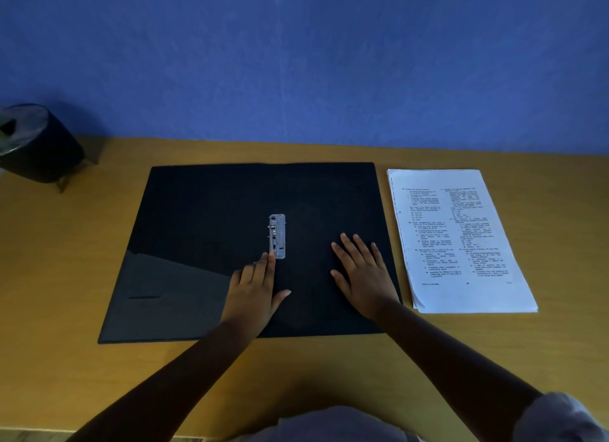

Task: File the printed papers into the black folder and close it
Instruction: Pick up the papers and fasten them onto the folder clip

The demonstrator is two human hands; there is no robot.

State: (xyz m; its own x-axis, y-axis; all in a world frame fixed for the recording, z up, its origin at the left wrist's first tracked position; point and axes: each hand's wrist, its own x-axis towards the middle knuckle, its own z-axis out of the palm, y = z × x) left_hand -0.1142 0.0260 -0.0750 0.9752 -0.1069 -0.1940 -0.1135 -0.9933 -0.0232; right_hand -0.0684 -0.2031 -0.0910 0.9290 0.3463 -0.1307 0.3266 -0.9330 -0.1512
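Note:
The black folder [204, 211] lies open and flat in the middle of the wooden desk, with a metal clip mechanism [277, 236] along its spine. My left hand [255, 288] rests on the folder, its fingertips touching the near end of the clip. Spread flat on the folder's right half, my right hand [361, 275] holds nothing. A stack of printed papers [458, 240] lies on the desk just right of the folder, text side up.
The wooden desk [82, 375] stands against a blue wall [296, 62]. A dark round bin [36, 145] on short legs sits at the far left. A slanted pocket [164, 293] covers the folder's left inner flap.

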